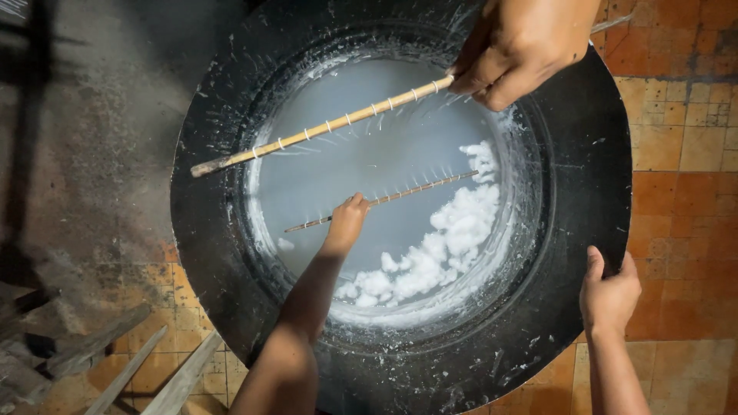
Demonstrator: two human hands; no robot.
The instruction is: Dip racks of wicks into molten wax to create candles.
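A wide black pan (561, 154) sat over an orange tiled floor (684, 169), filled with pale milky liquid (369, 161) and a drift of white foamy clumps (438, 246) toward the pan's lower right side. The person's left hand (347, 221) reached into the middle of the pan, fingers closed around a thin stick (419, 189) that lay slanted just above the liquid. The right hand (609, 292) clasped the pan's rim at its lower right edge, thumb on top. At the pan's upper right, another person's hand (523, 46) gripped a thicker bamboo stick (323, 129) wound with white bands, its far end resting on the pan's left inner slope. Wooden slats (123, 369) lay beyond the pan's lower left.
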